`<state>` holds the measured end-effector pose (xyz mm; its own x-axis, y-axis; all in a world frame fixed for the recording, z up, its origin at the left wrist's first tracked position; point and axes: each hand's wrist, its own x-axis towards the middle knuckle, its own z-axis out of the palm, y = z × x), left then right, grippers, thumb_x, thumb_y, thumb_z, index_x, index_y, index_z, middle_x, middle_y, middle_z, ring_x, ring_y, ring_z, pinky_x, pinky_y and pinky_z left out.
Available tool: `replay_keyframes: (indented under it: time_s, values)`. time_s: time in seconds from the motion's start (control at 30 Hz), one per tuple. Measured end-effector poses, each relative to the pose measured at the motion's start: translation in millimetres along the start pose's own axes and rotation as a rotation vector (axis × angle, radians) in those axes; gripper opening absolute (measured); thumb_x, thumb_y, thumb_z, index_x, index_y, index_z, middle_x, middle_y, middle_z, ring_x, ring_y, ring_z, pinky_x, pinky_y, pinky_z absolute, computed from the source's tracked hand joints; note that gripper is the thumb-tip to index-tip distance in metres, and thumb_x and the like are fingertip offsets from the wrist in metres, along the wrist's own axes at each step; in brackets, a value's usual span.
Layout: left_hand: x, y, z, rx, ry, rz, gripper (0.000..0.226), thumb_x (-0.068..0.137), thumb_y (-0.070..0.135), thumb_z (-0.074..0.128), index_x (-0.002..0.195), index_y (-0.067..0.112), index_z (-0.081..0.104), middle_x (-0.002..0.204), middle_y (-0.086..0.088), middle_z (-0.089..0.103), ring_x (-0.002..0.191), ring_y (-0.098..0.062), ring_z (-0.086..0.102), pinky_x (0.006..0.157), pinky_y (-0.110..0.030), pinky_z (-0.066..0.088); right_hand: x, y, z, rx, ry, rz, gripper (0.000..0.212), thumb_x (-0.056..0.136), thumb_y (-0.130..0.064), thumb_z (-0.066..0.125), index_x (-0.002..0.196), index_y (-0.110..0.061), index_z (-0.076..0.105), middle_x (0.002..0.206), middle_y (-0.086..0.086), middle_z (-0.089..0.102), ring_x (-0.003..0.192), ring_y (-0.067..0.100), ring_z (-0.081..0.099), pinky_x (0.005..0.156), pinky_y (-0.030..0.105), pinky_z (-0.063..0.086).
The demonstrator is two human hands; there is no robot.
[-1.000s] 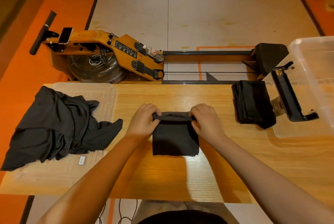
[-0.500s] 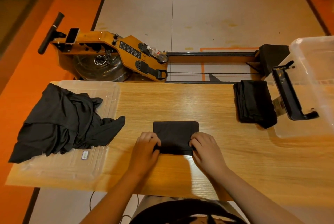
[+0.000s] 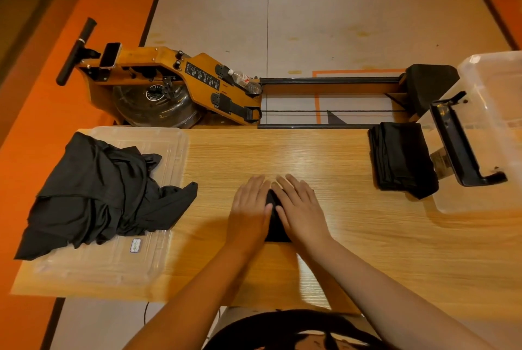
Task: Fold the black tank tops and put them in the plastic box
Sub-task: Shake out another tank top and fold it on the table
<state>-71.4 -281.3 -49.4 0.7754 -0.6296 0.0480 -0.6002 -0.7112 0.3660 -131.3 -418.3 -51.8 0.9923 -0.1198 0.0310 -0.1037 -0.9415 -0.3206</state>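
One folded tank top point(image 3: 276, 231) under left hand point(image 3: 250, 208), right hand point(image 3: 300, 208).

Single head view — high above the table point(image 3: 310, 152), facing steeply down, close.

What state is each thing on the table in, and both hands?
Folded tank top: folded small, under both hands.
Left hand: flat, pressing it.
Right hand: flat, pressing it.
Plastic box: open, no tops seen inside.
Lid: off, lying flat.
Unfolded pile: crumpled, on the lid.
Folded stack: neat, outside the box.
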Motion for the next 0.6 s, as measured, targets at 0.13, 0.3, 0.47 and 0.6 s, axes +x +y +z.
replay_keyframes:
  time_s: [0.13, 0.3, 0.47, 0.6]
  values:
    - [-4, -16, 23, 0.099, -0.176, -0.011, 0.061, 0.095, 0.041, 0.033, 0.149, 0.013, 0.033, 0.155, -0.004, 0.032, 0.145, -0.02, 0.026, 0.12, -0.039, 0.016, -8, 7, 24, -0.095, -0.177, 0.082, 0.054, 0.098, -0.04, 0.029, 0.144, -0.015, 0.042, 0.149, 0.003, 0.043, 0.142, 0.019, 0.024, 0.114, 0.041, 0.016]
    - [-2, -24, 23, 0.109, -0.213, -0.013, 0.065, 0.096, 0.052, 0.029, 0.152, 0.022, 0.021, 0.159, 0.0, 0.021, 0.148, -0.016, 0.01, 0.12, -0.041, 0.006, -11, 9, 27, -0.116, -0.184, 0.158, 0.058, 0.098, -0.048, 0.025, 0.148, -0.02, 0.035, 0.153, 0.003, 0.035, 0.144, 0.024, 0.023, 0.115, 0.045, 0.013]
    - [0, -31, 21, 0.056, -0.227, 0.028, 0.063, 0.097, 0.051, 0.027, 0.152, 0.02, 0.025, 0.157, 0.001, 0.027, 0.147, -0.016, 0.015, 0.12, -0.042, 0.01, -10, 7, 27, -0.093, -0.162, 0.175, 0.057, 0.098, -0.048, 0.025, 0.147, -0.02, 0.038, 0.151, 0.003, 0.039, 0.143, 0.024, 0.028, 0.115, 0.045, 0.013]
    - [8, -43, 9, -0.048, -0.211, 0.051, 0.06, 0.094, 0.045, 0.032, 0.145, 0.015, 0.041, 0.146, -0.002, 0.046, 0.135, -0.02, 0.039, 0.113, -0.047, 0.031, -12, 23, 15, -0.01, -0.127, 0.2, 0.056, 0.096, -0.04, 0.022, 0.144, -0.017, 0.041, 0.146, 0.004, 0.045, 0.137, 0.02, 0.036, 0.115, 0.039, 0.012]
